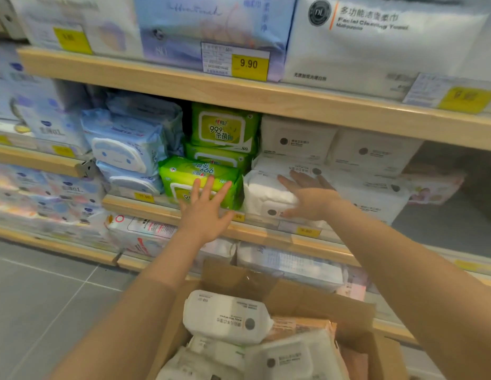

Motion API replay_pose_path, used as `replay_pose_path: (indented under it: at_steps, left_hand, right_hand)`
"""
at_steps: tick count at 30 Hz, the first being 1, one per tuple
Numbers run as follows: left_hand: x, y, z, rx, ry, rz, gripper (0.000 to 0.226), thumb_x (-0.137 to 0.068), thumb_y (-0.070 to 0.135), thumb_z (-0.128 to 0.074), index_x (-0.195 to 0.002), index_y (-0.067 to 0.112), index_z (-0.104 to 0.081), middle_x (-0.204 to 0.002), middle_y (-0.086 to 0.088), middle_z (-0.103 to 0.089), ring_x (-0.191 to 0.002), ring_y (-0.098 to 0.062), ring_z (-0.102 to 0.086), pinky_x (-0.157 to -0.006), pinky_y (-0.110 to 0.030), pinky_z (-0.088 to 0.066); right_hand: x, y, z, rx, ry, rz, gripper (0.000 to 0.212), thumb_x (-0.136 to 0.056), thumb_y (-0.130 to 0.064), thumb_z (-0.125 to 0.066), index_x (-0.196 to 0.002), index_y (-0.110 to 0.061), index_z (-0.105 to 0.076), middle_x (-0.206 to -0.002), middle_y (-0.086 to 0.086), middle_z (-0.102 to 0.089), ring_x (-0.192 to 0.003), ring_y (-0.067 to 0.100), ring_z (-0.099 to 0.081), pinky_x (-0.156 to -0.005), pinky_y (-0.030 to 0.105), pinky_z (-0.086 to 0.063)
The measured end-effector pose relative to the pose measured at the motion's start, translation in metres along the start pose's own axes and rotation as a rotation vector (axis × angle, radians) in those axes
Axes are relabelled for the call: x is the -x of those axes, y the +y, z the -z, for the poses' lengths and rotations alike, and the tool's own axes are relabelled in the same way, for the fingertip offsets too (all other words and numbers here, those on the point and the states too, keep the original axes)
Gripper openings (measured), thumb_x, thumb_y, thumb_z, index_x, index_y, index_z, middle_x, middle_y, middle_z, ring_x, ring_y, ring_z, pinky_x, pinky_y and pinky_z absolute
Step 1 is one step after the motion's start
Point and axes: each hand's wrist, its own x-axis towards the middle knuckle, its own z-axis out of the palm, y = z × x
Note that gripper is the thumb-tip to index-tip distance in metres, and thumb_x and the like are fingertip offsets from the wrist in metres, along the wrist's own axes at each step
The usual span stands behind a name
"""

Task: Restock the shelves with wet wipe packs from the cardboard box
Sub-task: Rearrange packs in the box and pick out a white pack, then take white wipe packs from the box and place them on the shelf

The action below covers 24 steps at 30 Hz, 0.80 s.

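Centrally, both hands reach to the middle shelf point(167, 208). Left hand point(204, 208): fingers straight and spread, its grip wide and holding nothing, fingertips against the front of a green wipe pack point(196, 178) lying at the shelf edge, long axis running from 9 to 3 o'clock. Right hand point(307, 197): fingers extended, palm laid flat on the side of a white wipe pack point(266, 192), thumb low near its lid; it presses and does not clasp. The white pack lies at 3 o'clock from the green one, the two just beside each other, and its long axis seems to run back into the shelf toward 12 o'clock.

By judgement, the coming move turns on pushing each pack toward 12 o'clock; each hand is nearest its own pack. Behind the green pack stand stacked green packs point(223, 130), which limit how far it can go; behind the white one lie further white packs point(296, 138). Blue wipe packs point(123, 149) sit at 9 o'clock. The upper shelf board point(266, 97) overhangs at 12 o'clock.

At 6 o'clock, between the forearms, the cardboard box point(356, 311) stands open with several white packs point(225, 315) waiting inside.
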Motion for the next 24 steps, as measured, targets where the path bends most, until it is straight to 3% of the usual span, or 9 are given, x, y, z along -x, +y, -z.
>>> replay_pose_path:
  at_steps: [3,5,7,11,16,20,24]
  left_hand:
    - [0.017,0.005,0.010,-0.119,0.004,-0.043,0.065,-0.094,0.050,-0.037,-0.150,0.037,-0.006,-0.159,0.004,0.012,-0.145,-0.027,0.009,-0.112,-0.063,-0.008]
    - [0.047,0.012,0.005,-0.090,0.002,-0.088,0.066,-0.093,0.045,-0.043,-0.150,0.030,-0.013,-0.159,0.004,0.007,-0.145,-0.025,0.002,-0.112,-0.058,-0.014]
    - [0.087,0.014,-0.014,-0.008,-0.029,-0.119,0.064,-0.092,0.042,-0.047,-0.148,0.028,-0.020,-0.159,0.002,-0.003,-0.145,-0.023,-0.007,-0.113,-0.051,-0.021]
    - [0.161,0.004,-0.055,0.200,-0.029,-0.205,0.056,-0.086,0.041,-0.045,-0.140,0.027,-0.039,-0.149,0.004,-0.034,-0.136,-0.018,-0.033,-0.110,-0.036,-0.032]
    - [0.235,-0.006,-0.097,0.233,-0.203,-0.145,0.072,-0.076,0.064,-0.033,-0.139,0.031,-0.041,-0.147,0.008,-0.036,-0.134,-0.013,-0.036,-0.106,-0.029,-0.033]
    - [0.272,-0.035,-0.121,0.123,-0.394,-0.184,0.084,-0.068,0.069,-0.049,-0.142,0.032,-0.036,-0.148,0.006,-0.035,-0.138,-0.017,-0.030,-0.114,-0.030,-0.017]
    - [0.287,-0.048,-0.135,-0.026,-0.451,-0.263,0.089,-0.062,0.067,-0.053,-0.142,0.035,-0.031,-0.144,0.003,-0.044,-0.133,-0.019,-0.040,-0.112,-0.034,-0.005]
  right_hand:
    - [0.017,-0.018,0.007,-0.070,0.104,0.036,0.090,-0.086,-0.055,-0.056,-0.151,-0.027,-0.002,-0.160,0.000,-0.002,-0.147,0.019,-0.006,-0.119,0.041,-0.005]
    - [0.043,-0.030,0.000,-0.156,0.233,0.124,0.085,-0.087,-0.049,-0.059,-0.151,-0.023,-0.009,-0.159,0.003,-0.013,-0.145,0.020,-0.015,-0.118,0.040,-0.014]
    - [0.077,-0.039,-0.018,-0.221,0.241,0.196,0.082,-0.087,-0.045,-0.060,-0.151,-0.023,-0.014,-0.158,0.002,-0.017,-0.144,0.020,-0.016,-0.118,0.039,-0.014]
    - [0.143,-0.038,-0.068,-0.209,0.159,0.210,0.078,-0.086,-0.047,-0.059,-0.150,-0.026,-0.018,-0.158,-0.001,-0.015,-0.145,0.020,-0.014,-0.119,0.037,-0.013]
    - [0.194,-0.030,-0.136,-0.305,-0.039,0.135,0.086,-0.079,-0.058,-0.063,-0.149,-0.027,-0.022,-0.155,0.000,-0.022,-0.143,0.021,-0.019,-0.117,0.039,-0.018]
    - [0.201,-0.035,-0.173,-0.318,-0.185,0.128,0.091,-0.075,-0.061,-0.065,-0.148,-0.029,-0.022,-0.155,0.000,-0.023,-0.142,0.019,-0.020,-0.117,0.038,-0.016]
    - [0.192,-0.047,-0.195,-0.293,-0.278,0.108,0.091,-0.073,-0.062,-0.065,-0.148,-0.031,-0.022,-0.154,0.001,-0.024,-0.141,0.020,-0.021,-0.117,0.043,-0.016]
